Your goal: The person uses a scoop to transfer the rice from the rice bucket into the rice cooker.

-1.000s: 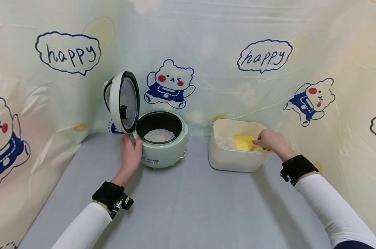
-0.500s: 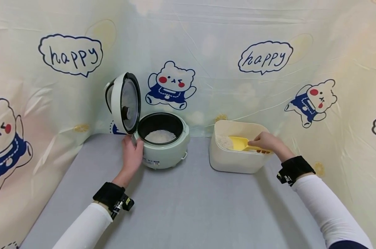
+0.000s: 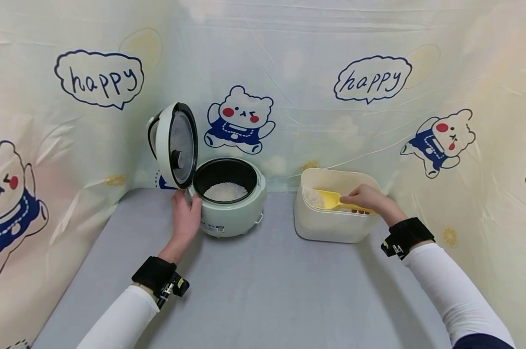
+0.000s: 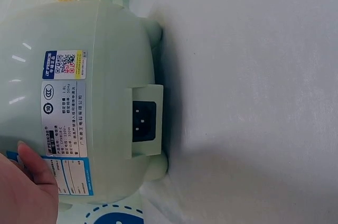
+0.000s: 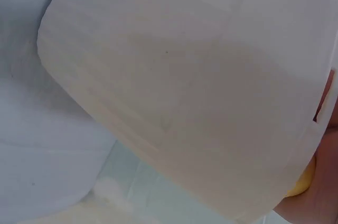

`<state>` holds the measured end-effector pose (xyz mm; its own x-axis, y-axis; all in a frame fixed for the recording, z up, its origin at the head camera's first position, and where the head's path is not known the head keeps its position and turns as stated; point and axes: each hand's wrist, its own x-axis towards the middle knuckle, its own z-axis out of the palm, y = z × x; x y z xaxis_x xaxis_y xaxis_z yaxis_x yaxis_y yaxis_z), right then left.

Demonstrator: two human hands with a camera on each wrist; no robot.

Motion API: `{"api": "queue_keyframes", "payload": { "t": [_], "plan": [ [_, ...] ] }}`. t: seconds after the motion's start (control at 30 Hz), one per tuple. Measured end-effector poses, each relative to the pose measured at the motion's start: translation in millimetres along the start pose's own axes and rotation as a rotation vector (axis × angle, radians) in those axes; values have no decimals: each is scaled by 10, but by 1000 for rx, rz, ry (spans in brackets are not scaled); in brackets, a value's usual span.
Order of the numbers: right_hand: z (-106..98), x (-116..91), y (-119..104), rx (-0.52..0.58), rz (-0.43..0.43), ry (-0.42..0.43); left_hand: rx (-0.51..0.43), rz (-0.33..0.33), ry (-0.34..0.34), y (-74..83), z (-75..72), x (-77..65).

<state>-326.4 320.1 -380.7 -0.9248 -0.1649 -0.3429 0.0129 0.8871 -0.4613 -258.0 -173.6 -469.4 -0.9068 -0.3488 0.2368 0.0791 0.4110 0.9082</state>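
Note:
A pale green rice cooker [image 3: 232, 218] stands with its lid [image 3: 176, 145] raised; white rice [image 3: 225, 192] lies in its black pot. My left hand [image 3: 186, 215] grips the cooker at the hinge side below the lid. In the left wrist view its thumb [image 4: 37, 166] lies against the labelled back. To the right is a cream bin [image 3: 332, 227] holding rice [image 3: 313, 198]. My right hand [image 3: 367, 199] holds a yellow scoop [image 3: 330, 200] by its handle inside the bin, the scoop's head at the rice. The bin wall hides some of the right fingers.
Both containers rest on a grey-covered table [image 3: 263, 291], close to a printed cloth backdrop [image 3: 298, 121]. The cooker's power socket [image 4: 143, 121] faces the left wrist camera. The bin's wall fills most of the right wrist view.
My right hand has moved left inside the bin, bringing the scoop toward the rice at the left end and tilting it. My left hand and the cooker stay in place.

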Motion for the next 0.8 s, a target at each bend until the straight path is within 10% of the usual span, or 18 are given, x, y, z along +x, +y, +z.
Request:
{"api": "queue_keyframes", "payload": {
  "t": [0.8],
  "plan": [
    [-247,-73,166,124,-114,-86,-37,3,-25,29,-11,-17]
  ]
}}
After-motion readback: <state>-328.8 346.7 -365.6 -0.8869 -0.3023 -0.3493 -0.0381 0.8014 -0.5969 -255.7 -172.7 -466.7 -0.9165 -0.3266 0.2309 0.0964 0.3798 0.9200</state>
